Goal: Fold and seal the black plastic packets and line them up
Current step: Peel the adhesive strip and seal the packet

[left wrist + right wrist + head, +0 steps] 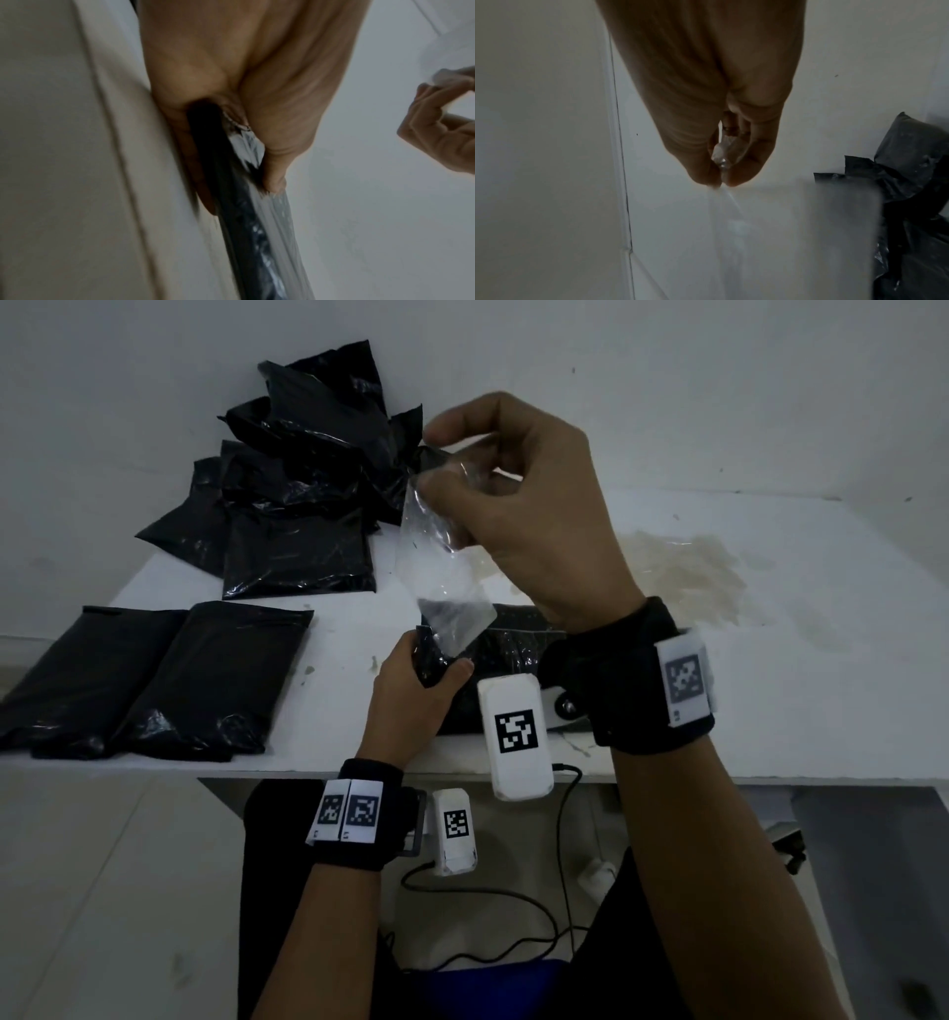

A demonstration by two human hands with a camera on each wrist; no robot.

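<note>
My left hand (pixel 436 666) grips the left edge of a black packet (pixel 513 654) lying on the white table (pixel 744 670) near its front edge; in the left wrist view the thumb (pixel 275 178) presses on that packet (pixel 239 227). My right hand (pixel 430 460) is raised above it and pinches a clear plastic strip (pixel 436 546) that stretches down to the packet. The right wrist view shows the fingertips (pixel 706 178) closed on the crumpled strip (pixel 722 154). Two flat, folded black packets (pixel 97 675) (pixel 215 680) lie side by side at the front left.
A loose pile of black packets (pixel 308 480) sits at the back of the table against the wall, also seen as the pile (pixel 911 182) in the right wrist view. A yellowish stain (pixel 683 567) marks the table's right half. Cables (pixel 513 916) hang below the front edge.
</note>
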